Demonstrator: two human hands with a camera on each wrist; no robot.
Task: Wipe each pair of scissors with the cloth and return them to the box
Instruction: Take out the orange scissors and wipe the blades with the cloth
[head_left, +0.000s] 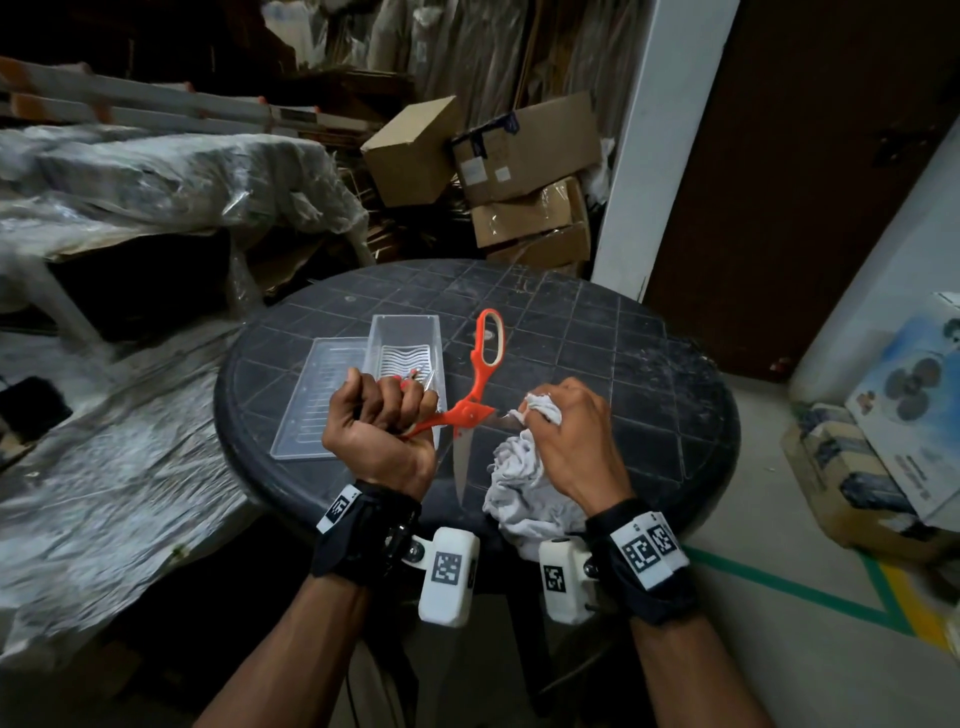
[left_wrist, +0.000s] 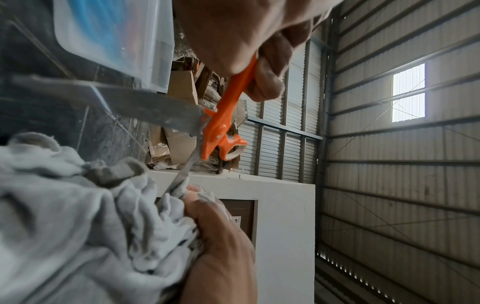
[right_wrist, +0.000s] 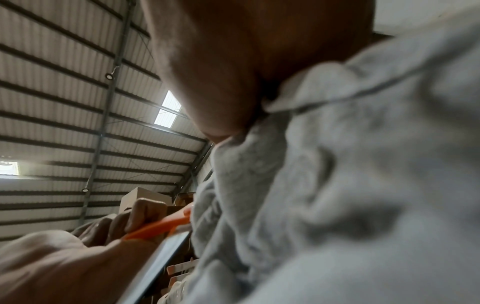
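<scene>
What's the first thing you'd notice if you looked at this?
The bright orange scissors, spread wide open above the middle of the dark round table. The left hand grips one handle while the right hand pinches a white cloth around one blade. Just behind sits a clear plastic box.

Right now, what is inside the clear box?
Inside the clear box a ribbed white insert shows, and near the left hand something metallic with a red bit. The hand covers the rest.
</scene>
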